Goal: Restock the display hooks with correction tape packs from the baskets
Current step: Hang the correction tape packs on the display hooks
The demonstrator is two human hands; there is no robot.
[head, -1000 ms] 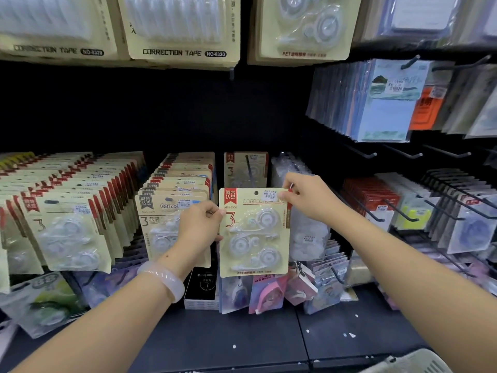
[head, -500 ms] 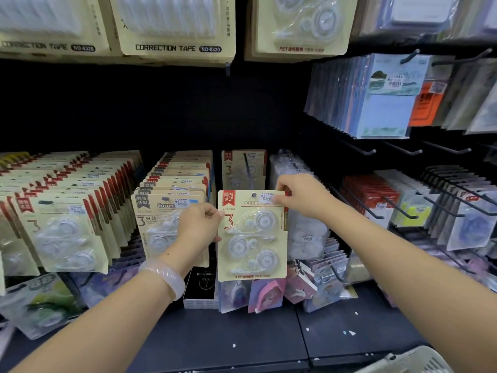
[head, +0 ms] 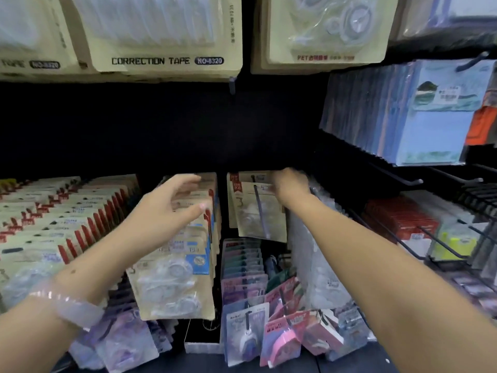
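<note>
From the head view, the correction tape pack (head: 259,208) hangs on a display hook (head: 260,211) just right of the frame's centre, pushed far back along the rod with another pack close behind it. It looks light: a thin card backing with a clear plastic blister, stiff enough to keep flat but likely to bend or tear at the punched hang hole. The best hold is probably the card's top corners or side edges, not the glossy blister, which would be slippery and could dent.

The right hand (head: 291,185) reaches deep toward the centre right of the frame, arm stretched out, fingers at the pack's upper right corner; motion blur hides whether they pinch the card or only press it, so its grip cannot be told. The left hand (head: 164,211), at centre left, hovers with fingers spread wide and holds nothing, poised over the full neighbouring row of packs (head: 188,251). A pale bracelet (head: 67,308) sits on that wrist at lower left.
</note>
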